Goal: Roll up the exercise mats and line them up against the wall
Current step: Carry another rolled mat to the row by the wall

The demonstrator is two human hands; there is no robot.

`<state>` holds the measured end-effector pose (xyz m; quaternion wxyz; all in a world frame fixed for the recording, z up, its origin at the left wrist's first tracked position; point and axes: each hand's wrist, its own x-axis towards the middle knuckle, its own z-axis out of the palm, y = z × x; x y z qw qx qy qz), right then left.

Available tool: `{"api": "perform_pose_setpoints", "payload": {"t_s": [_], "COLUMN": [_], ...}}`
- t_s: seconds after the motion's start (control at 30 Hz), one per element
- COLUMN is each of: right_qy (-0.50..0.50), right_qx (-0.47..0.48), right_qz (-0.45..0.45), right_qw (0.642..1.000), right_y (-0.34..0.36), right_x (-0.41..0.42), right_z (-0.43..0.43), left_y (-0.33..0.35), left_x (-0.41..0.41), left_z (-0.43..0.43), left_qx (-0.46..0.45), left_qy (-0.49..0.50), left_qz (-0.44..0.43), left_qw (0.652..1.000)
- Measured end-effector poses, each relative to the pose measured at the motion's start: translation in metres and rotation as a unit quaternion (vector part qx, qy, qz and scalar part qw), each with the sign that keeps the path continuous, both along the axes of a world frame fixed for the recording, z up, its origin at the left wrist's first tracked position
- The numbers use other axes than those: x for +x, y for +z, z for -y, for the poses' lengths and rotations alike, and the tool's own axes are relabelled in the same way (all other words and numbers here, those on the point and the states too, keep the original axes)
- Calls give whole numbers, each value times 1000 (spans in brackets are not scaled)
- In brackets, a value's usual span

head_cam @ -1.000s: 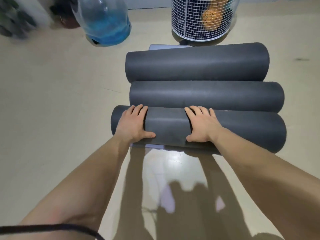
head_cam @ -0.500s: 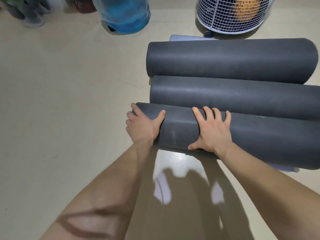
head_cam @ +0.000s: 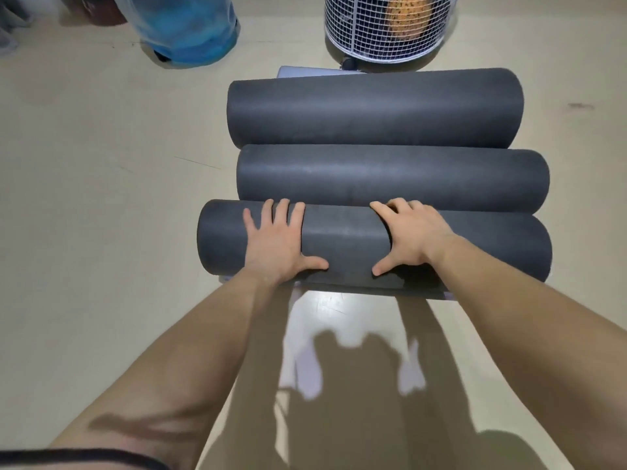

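The nearest rolled mat of dark grey foam [head_cam: 346,242] lies on its side on the beige floor [head_cam: 101,198], across the view, directly in front of the person. Its loose end lies flat on the floor along the near side of the roll. The left hand [head_cam: 276,249] and the right hand [head_cam: 412,239] rest palm-down on top of this roll, apart from each other. The fingers are spread over its curve and both thumbs are on the near side, so neither hand closes around it.

Behind it and touching it lies a second dark grey rolled mat [head_cam: 390,178], and behind that a third one [head_cam: 373,108], all parallel. The nearest roll reaches further to the left than the other two. Beyond the rolls stand a white round wire cage [head_cam: 373,35] and, further left, a transparent blue plastic bottle [head_cam: 190,28].
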<state>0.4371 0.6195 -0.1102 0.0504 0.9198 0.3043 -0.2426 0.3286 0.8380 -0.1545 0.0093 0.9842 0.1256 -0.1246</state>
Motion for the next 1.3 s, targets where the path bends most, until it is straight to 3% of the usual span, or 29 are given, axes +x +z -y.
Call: {"api": "perform_pose_setpoints", "payload": {"t_s": [0.23,0.33,0.47,0.6,0.73,0.8,0.83,0.97,1.03,1.2,1.3], "right_qy": [-2,-3,34,55,43,29,23,7,-3,-28,-27], "right_qx": [-27,-14,3,-7,12,15,16,18,22,36,37], "right_qz": [96,70,-21,-10,-18,-40,-54,-100,-126,-141,-136], "right_qw": [995,997,999,998,999,999,998,995,992,989,990], "right_y": [-19,-16,-2,-8,-12,-10,-9,-9,-12,-20,-22], "right_x": [-39,-40,-18,-15,3,12,16,21,16,9,7], "right_z": [22,26,9,-7,-11,-15,-17,-23,-25,-26,-25], "left_y": [6,3,1,-5,-22,-24,-24,-33,-40,-45,-53], "left_x": [-16,-26,-27,-39,-54,-51,-48,-37,-35,-40,-45], "left_z": [27,38,39,48,77,94,104,137,146,149,148], "left_qx": [102,110,72,13,-52,-134,-190,-438,-505,-531,-524], "left_qy": [-35,-25,10,113,223,314,383,602,633,684,698], "left_qz": [-43,-51,-35,36,142,170,173,129,119,137,135], "left_qw": [993,992,997,993,963,924,887,655,575,482,469]}}
